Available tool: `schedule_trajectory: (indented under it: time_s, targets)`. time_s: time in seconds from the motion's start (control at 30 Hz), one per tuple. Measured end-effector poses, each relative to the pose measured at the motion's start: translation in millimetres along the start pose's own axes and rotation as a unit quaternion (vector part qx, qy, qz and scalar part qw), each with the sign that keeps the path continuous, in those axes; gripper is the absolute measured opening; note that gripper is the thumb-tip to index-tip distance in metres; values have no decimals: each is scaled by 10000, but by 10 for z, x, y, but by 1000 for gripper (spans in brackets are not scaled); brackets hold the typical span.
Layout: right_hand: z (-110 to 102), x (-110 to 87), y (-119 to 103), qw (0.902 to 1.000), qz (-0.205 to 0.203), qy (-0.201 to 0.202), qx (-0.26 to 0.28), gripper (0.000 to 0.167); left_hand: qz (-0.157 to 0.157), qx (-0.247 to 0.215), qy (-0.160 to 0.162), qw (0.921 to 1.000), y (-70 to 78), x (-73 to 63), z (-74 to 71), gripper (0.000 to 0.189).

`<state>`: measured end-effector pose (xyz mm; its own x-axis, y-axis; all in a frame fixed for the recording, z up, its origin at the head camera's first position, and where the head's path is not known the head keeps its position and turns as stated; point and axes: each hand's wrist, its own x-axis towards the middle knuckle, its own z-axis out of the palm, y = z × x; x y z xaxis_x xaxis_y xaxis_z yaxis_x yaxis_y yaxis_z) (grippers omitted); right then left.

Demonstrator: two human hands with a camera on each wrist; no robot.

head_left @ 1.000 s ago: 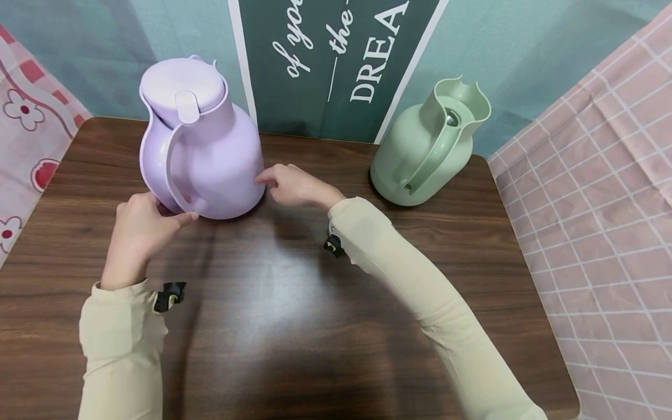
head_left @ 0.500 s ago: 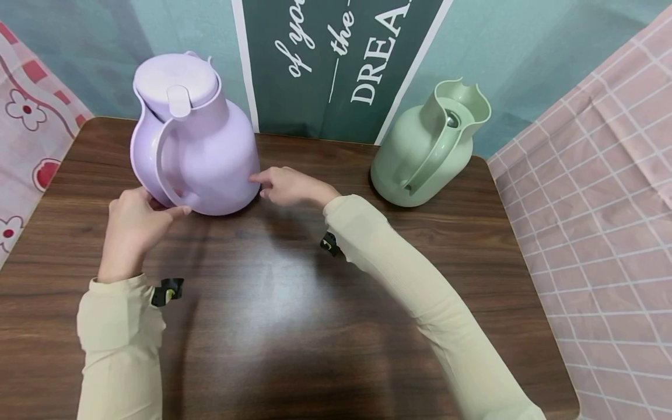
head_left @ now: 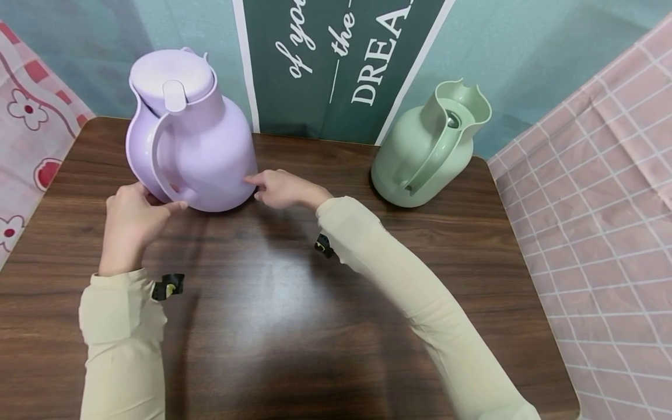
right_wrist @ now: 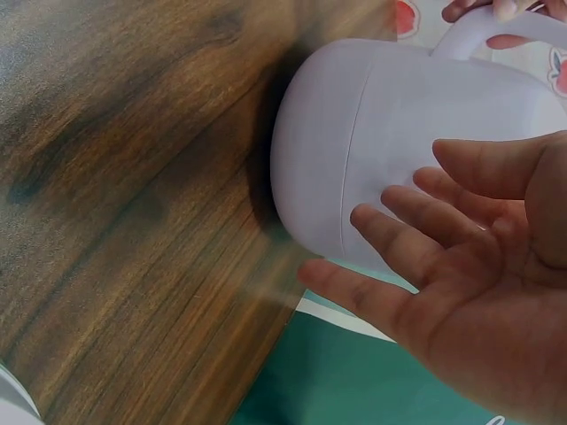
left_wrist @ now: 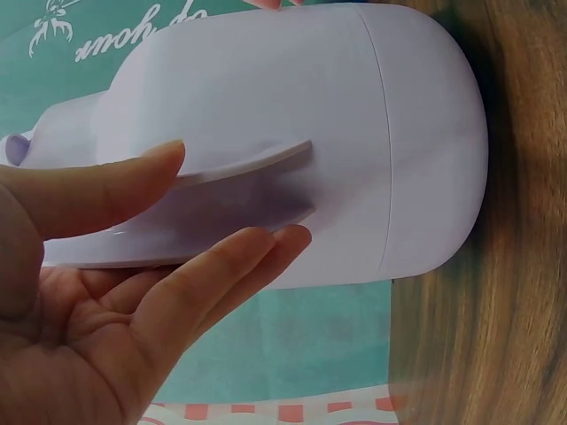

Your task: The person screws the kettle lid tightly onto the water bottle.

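My left hand [head_left: 131,221] gripping the handle [head_left: 155,153] of the lilac vacuum jug [head_left: 212,157], my right hand [head_left: 286,188] unclenched at its other side, jug between them near the far left corner of the worktop [head_left: 273,326], green vacuum jug [head_left: 401,149] near far right corner

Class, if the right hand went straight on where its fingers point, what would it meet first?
The right hand would likely meet the lilac jug, low on its side; they may be touching, but depth is unclear.
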<state>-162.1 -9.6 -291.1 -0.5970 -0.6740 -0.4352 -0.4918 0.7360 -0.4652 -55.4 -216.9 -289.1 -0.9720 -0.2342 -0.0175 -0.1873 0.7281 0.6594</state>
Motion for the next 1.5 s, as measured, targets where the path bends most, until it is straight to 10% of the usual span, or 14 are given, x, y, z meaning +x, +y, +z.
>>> schedule_trajectory:
  time_s: [0.5,0.83,1.5]
  targets:
    - [29,39,12,9994,23,147,323,47,-9,33,66,10000,-15,15,-6,32]
    - [37,91,-65,9898,427,1242,553,48,-118,52,-4,9999,1,15,5,35]
    - [76,165,-105,9879,617,1250,680,34,-123,51,-9,9999,3,15,5,34]
